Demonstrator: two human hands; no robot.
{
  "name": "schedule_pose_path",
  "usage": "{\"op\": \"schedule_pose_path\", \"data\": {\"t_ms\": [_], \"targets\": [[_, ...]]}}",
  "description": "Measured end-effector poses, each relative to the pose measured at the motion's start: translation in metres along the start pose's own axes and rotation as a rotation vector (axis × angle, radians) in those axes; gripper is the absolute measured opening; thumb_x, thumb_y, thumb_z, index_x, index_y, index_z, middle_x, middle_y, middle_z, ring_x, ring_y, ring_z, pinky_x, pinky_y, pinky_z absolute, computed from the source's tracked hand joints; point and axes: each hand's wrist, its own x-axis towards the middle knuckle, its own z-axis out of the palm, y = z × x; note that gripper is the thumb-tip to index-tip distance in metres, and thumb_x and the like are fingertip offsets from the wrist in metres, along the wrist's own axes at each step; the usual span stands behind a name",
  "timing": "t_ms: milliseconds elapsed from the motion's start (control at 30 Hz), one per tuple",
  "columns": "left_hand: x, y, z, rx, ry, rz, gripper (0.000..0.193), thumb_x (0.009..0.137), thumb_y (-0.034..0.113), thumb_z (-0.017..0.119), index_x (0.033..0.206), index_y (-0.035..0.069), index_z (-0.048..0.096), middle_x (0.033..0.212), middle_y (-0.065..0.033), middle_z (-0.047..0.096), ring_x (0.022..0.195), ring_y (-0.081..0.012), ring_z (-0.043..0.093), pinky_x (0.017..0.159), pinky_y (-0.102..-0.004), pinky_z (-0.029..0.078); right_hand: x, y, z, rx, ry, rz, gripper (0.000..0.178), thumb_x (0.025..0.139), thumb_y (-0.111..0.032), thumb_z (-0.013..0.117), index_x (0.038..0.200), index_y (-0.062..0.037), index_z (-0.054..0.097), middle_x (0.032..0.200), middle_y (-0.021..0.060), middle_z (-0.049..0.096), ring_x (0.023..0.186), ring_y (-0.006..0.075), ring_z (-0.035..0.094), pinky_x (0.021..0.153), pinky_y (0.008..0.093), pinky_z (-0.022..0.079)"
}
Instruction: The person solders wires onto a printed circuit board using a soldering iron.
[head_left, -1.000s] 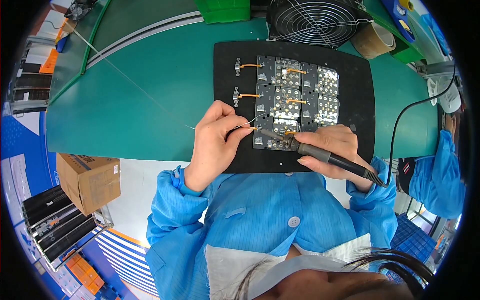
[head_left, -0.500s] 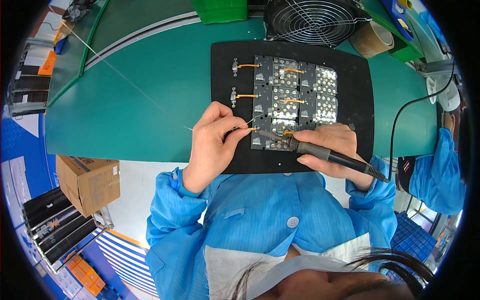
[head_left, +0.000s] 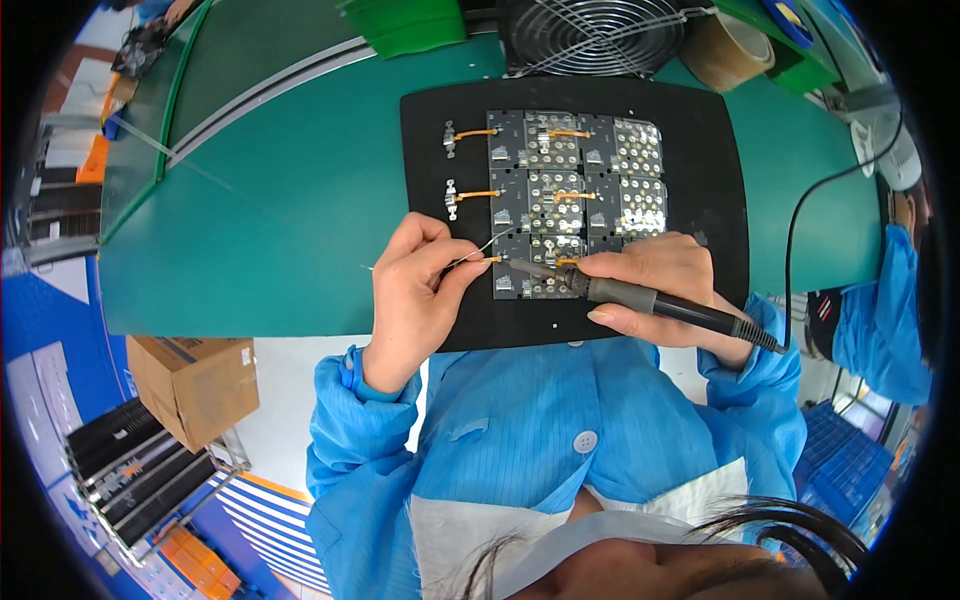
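Note:
My left hand (head_left: 408, 300) is closed, thumb and forefinger pinching a thin solder wire (head_left: 498, 238) that sticks out past the fingertips. Right at those fingertips is the end of a short orange ribbon on the lower left circuit board (head_left: 510, 284); whether they also grip it I cannot tell. My right hand (head_left: 672, 268) is wrapped round a black soldering iron (head_left: 640, 298), its tip on or just over the board beside that ribbon end. Further up, an orange flex ribbon (head_left: 477, 194) joins a small metal connector (head_left: 451, 200) to the panel of boards.
Under the boards lies a black mat (head_left: 425, 130) on the green table (head_left: 290, 250). A round fan with a wire guard (head_left: 600, 35), a tape roll (head_left: 730, 52) and a green bin (head_left: 405, 25) stand behind. The iron's cord (head_left: 792, 230) loops up at right.
The whole view has shifted slightly, with the boards now a little further left. Both hands keep nearly the same pose, the iron's tip still beside the ribbon end.

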Motion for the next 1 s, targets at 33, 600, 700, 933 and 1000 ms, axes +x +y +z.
{"op": "schedule_pose_path", "data": {"t_ms": [33,600,700,933,1000], "targets": [[0.0,0.0,-0.001,-0.006,0.018,-0.011,0.014,0.073,-0.005,0.075,0.084,0.0,0.069,0.08,-0.0037,0.049,0.061,-0.0119,0.046,0.05,-0.0265,0.036,0.001,-0.001,-0.001,0.007,0.006,-0.015,0.036,0.075,-0.017,0.08,0.103,0.0035,0.068,0.072,0.0141,0.068,0.06,0.0239,0.069,0.054,0.0288,0.053],[0.06,0.042,-0.029,0.058,-0.139,0.078,0.009,0.078,-0.005,0.067,0.085,0.0,0.064,0.098,-0.0091,0.055,0.091,-0.0199,0.054,0.081,-0.0305,0.043,-0.044,0.003,-0.098,-0.222,0.48,0.253,0.03,0.082,-0.016,0.074,0.107,-0.0007,0.069,0.083,0.0089,0.069,0.07,0.0141,0.064,0.063,0.0234,0.049],[0.074,0.053,-0.015,0.122,-0.117,0.136,0.011,0.075,-0.005,0.069,0.084,0.0,0.065,0.099,-0.0095,0.058,0.095,-0.0234,0.056,0.084,-0.0322,0.044,-0.041,0.013,-0.112,-0.247,0.579,0.284,0.028,0.084,-0.015,0.073,0.109,-0.0022,0.068,0.088,0.0081,0.07,0.075,0.0137,0.064,0.067,0.0239,0.05],[0.099,0.056,0.02,0.37,-0.067,0.413,0.012,0.073,-0.005,0.068,0.082,0.001,0.065,0.1,-0.0091,0.06,0.101,-0.0297,0.053,0.087,-0.0392,0.042,-0.028,0.066,-0.132,-0.758,0.626,0.035,0.036,0.081,-0.003,0.072,0.116,-0.0011,0.063,0.09,0.0133,0.066,0.076,0.0237,0.064,0.066,0.0299,0.052],[0.101,0.053,0.025,0.408,-0.06,0.442,0.011,0.073,-0.005,0.068,0.082,0.001,0.065,0.1,-0.0089,0.06,0.102,-0.0299,0.053,0.088,-0.0398,0.042,-0.028,0.075,-0.131,-0.781,0.619,0.014,0.036,0.081,-0.002,0.072,0.116,-0.0008,0.063,0.089,0.0128,0.065,0.074,0.0244,0.064,0.064,0.0301,0.051]]}}
